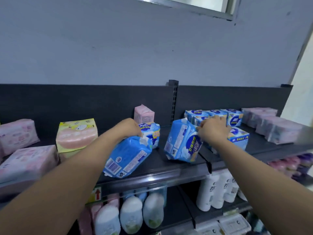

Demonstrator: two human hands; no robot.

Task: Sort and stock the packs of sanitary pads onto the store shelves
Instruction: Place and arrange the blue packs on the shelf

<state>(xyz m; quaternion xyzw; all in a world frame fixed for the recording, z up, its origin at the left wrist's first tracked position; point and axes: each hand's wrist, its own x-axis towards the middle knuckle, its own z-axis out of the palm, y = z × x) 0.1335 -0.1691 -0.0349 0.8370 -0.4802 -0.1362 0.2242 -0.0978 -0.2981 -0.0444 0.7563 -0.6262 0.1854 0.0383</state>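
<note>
My left hand (129, 128) grips the top of a blue pad pack (127, 158) that lies tilted near the front edge of the dark top shelf (169, 167). Another blue pack (153, 133) stands right behind it. My right hand (214, 130) pinches the upper corner of a second blue pack (182, 144), tilted on its lower edge in the middle of the shelf. Behind and right of that hand sit several blue-and-white packs (234, 118), stacked in rows.
A small pink pack (144, 114) stands at the back beside the shelf upright (173, 102). A yellow-pink pack (77, 134) and pink packs (25, 160) fill the left. Grey-pink packs (274, 126) lie far right. White bottles (215, 189) line the lower shelf.
</note>
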